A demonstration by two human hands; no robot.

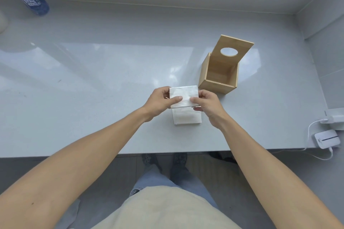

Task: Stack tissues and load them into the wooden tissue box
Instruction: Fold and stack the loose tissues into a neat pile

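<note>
Holding a folded tissue (183, 96) between both hands, the person is keeping it just above a second tissue pile (187, 118) lying on the counter (93, 80). The left hand (160, 101) is pinching the tissue's 9 o'clock edge, thumb on top; the right hand (208, 105) is pinching the 3 o'clock edge the same way, so both grips are clamped on the tissue. The box (218, 73) is standing at 1 o'clock from the hands, close by, its lid (232, 51) swung up and its inside apparently bare.

To do this well, I would judge that the held tissue should be squared over the pile, edges matched, then lowered flat and released evenly so that nothing skews.

The tissues are white, soft, square and faintly creased. The box is pale, smooth wood with straight walls; its lid is showing an oval hole. The counter is glossy grey, reflecting light.
</note>
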